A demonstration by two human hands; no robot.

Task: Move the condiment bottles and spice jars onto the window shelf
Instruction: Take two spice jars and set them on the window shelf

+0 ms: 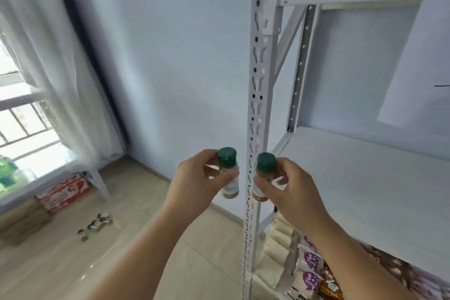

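My left hand [194, 182] grips a small spice jar [228, 173] with a green cap and pale contents, held upright in the air. My right hand [292, 190] pinches a second green-capped spice jar [261, 178] with orange-brown contents, just in front of the white rack post [257, 80]. The two jars are side by side, a little apart. At the far left stands the window shelf [29, 185], blurred, with green-topped items [7, 173] on it. Several small jars [96, 225] lie on the floor below it.
A white metal rack fills the right side; its middle shelf board [365, 178] is bare and the lower shelf holds snack packets [309, 273]. A red and white carton [64, 192] and brown boxes [22, 221] sit under the window. White curtains [60, 68] hang at left.
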